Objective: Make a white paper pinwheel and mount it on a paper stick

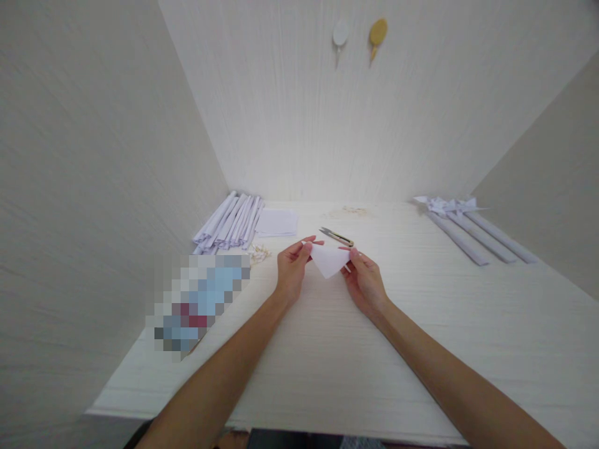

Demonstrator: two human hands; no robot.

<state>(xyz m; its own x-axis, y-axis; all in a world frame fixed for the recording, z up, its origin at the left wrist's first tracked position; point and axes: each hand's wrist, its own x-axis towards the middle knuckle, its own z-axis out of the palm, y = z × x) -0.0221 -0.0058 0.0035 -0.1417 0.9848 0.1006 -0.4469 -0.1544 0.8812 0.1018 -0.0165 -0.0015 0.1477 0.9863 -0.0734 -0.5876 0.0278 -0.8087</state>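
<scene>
Between my two hands, above the middle of the table, is a small white sheet of paper point(328, 260) folded to a triangle, its point facing me. My left hand point(294, 265) pinches its left corner between thumb and fingers. At the right corner, my right hand point(365, 277) grips the paper the same way. Just beyond the paper lies a pair of thread snips point(337, 236), blades pointing left. A flat stack of white paper sheets point(277, 222) rests behind my left hand.
Several rolled white paper tubes point(229, 221) are piled at the back left, near a small bunch of thin yellowish pieces point(259, 254). A blurred-out item point(206, 305) lies at left. Finished-looking paper pieces with long stems point(468, 227) lie at right. Two hooks point(378, 31) hang on the back wall.
</scene>
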